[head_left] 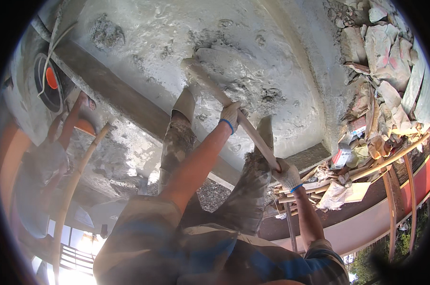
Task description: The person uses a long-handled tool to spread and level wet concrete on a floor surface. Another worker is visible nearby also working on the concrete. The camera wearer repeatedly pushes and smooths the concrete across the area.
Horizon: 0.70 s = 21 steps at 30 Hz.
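Both my hands wear pale work gloves with blue cuffs and grip one long straight wooden bar. My left hand is wrapped round its middle. Closer to my body, my right hand closes on the near end. From there the bar slants away to the upper left, and its cement-grey far end lies at or just over the wet concrete. Whether that end touches the surface I cannot tell. The concrete is lumpy around the bar and smoother farther off. My mud-covered boots stand at the near side of the concrete.
A low concrete ledge runs along the left. Beyond it, another person's arm shows near a black tub with an orange thing inside. A wooden pole stands at left. Rubble and torn sacks line the right, with wood strips.
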Each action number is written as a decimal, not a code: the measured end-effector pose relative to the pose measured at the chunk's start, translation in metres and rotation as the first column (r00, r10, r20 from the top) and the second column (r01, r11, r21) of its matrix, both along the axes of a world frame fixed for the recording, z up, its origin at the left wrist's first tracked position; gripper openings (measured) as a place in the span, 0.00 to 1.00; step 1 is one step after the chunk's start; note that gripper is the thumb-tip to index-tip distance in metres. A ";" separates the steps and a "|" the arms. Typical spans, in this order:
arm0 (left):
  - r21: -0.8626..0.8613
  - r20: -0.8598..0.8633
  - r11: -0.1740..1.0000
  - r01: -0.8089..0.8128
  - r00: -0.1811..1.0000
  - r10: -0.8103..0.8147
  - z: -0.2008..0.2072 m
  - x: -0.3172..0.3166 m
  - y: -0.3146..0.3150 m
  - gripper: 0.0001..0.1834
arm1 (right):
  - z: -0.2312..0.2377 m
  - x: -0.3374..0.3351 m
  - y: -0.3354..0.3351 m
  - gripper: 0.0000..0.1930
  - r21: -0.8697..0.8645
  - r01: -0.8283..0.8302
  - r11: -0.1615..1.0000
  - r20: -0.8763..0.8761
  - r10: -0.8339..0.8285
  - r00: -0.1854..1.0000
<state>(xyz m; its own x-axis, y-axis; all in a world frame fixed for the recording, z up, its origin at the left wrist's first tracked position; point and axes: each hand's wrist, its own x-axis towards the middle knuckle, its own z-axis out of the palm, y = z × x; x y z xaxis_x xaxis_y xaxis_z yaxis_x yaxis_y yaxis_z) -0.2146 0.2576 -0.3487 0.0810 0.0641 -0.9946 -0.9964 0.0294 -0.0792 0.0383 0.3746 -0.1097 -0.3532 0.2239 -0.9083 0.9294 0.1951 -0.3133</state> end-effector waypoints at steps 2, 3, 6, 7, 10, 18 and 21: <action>0.000 -0.104 1.000 -0.025 0.994 0.025 0.000 -0.063 -0.001 0.09 | -0.021 -0.063 -0.002 0.19 -0.044 -0.006 0.999 -0.003 0.006 1.000; -0.003 -0.162 0.999 0.049 0.986 -0.049 0.002 -0.101 0.005 0.10 | -0.035 -0.072 -0.011 0.22 -0.012 -0.048 0.999 -0.080 0.047 0.996; -0.193 -0.480 0.952 0.237 0.824 -0.302 -0.003 -0.203 -0.003 0.15 | -0.062 -0.168 -0.029 0.27 -0.061 0.025 0.998 -0.172 -0.035 0.985; -0.167 -0.459 0.959 0.231 0.842 -0.283 0.000 -0.240 -0.003 0.16 | -0.073 -0.196 -0.037 0.28 -0.086 0.061 0.994 -0.183 -0.076 0.980; -0.132 -0.572 0.968 0.212 0.781 -0.249 -0.006 -0.362 -0.029 0.19 | -0.103 -0.309 -0.065 0.27 -0.153 0.084 0.985 -0.303 -0.127 0.945; -0.569 -0.736 0.792 0.222 0.293 -0.611 -0.035 -0.604 -0.044 0.18 | -0.144 -0.588 -0.097 0.21 -0.458 0.198 0.866 -0.424 -0.409 0.808; -0.756 -0.554 0.575 0.312 0.162 -0.817 -0.038 -0.624 -0.052 0.18 | -0.163 -0.632 -0.118 0.19 -0.681 0.279 0.678 -0.287 -0.596 0.750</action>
